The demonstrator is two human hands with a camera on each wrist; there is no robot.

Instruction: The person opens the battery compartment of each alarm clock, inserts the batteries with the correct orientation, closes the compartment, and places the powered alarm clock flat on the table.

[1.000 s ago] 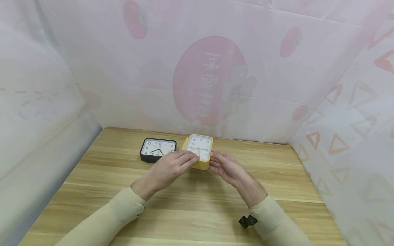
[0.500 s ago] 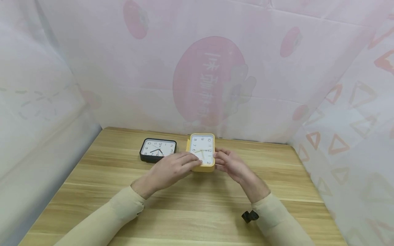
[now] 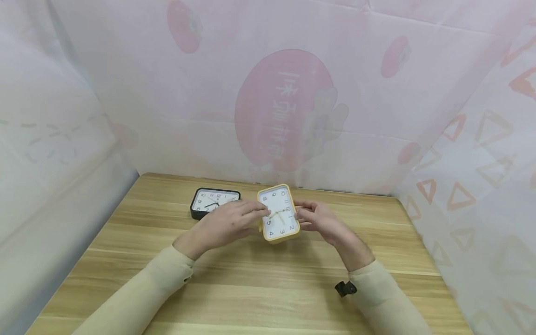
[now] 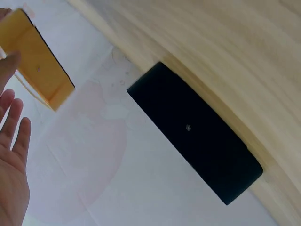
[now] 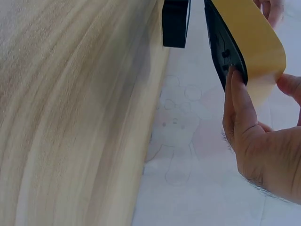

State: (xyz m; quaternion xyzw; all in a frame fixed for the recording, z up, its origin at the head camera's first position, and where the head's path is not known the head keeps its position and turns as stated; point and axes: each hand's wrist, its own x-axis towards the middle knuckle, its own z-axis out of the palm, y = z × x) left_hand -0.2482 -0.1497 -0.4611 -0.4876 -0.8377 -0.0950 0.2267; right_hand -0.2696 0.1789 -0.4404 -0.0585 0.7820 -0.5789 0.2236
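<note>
My left hand [image 3: 228, 222] pinches the left rim of a yellow rectangular clock [image 3: 276, 197], one fingertip over its white face. My right hand [image 3: 324, 223] grips the opposite side; in the right wrist view its thumb presses the yellow casing [image 5: 263, 56] and other fingers lie against the black back [image 5: 221, 42]. Face up and tilted, the clock has its 12 pointing right. In the left wrist view the lower fingers of the left hand [image 4: 14, 155] are spread apart from the casing, and its thumb is out of sight. Left of it stands a black clock [image 3: 205, 199], partly covered by the left hand.
The wood-grain table [image 3: 251, 288] ends at a pale printed backdrop [image 3: 201, 116]. More printed sheets rise at both sides. A small black item [image 3: 345, 289] hangs by the right sleeve cuff.
The yellow clock moved nearer me and slightly right, and is now tilted further to one side. Left fingers shifted up along its left rim; the right hand went right with it. The black clock stayed put.
</note>
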